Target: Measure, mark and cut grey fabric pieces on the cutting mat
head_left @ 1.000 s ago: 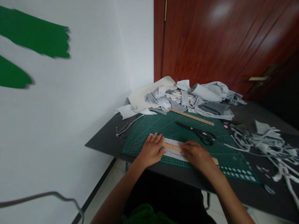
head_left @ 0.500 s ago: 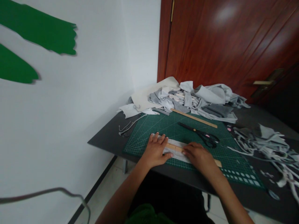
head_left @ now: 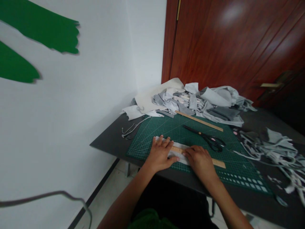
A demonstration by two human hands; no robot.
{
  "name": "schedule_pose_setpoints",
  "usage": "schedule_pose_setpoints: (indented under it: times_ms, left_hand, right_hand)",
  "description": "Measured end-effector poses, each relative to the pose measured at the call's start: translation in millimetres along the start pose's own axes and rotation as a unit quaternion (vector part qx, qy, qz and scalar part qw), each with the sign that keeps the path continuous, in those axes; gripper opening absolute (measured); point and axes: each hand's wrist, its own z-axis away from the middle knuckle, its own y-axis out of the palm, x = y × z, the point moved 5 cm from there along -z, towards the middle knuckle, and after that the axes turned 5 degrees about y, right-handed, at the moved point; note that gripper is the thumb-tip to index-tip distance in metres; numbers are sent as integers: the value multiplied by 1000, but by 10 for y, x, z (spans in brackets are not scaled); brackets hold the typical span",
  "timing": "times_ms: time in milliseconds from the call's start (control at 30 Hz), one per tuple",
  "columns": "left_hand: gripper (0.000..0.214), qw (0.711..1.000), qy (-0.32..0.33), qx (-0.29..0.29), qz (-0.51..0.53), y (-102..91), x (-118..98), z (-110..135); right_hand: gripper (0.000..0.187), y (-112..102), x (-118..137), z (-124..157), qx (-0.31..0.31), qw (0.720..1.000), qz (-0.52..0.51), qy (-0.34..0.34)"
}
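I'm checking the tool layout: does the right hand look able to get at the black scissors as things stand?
Probably yes: the black scissors lie uncovered on the green mat, close beyond the right hand, which need only leave the wooden ruler.

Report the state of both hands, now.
Left hand: open, flat on the cloth.
Right hand: curled over the near ruler; can't tell if gripping.

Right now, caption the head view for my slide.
Left hand on pale cloth, right hand on wooden ruler, green mat beneath.

Green gridded mat [head_left: 164, 125], tan ruler [head_left: 218, 163]
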Motion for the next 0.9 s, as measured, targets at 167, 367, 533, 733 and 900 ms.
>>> schedule_pose_setpoints:
  times_ms: [167,367,533,733,900]
  left_hand:
    - [77,997,82,3,16,-13,-88,9]
    - [74,993,102,29,52,-6,-106,2]
    - [72,995,77,40,48,-27,-80,-20]
    - [54,997,31,50,41,-20,-76,-65]
    - [45,999,-18,32,20,12,-154,-103]
  right_hand:
    - [22,30,34,7,-20,1000,-10,20]
    - [26,104,-87,-18,-8,998,-61,13]
    - [32,103,-498,-27,74,980,-183,-38]
    - [44,109,-946,10,103,974,-200,35]
    - [47,90,-980,27,105,967,-233,5]
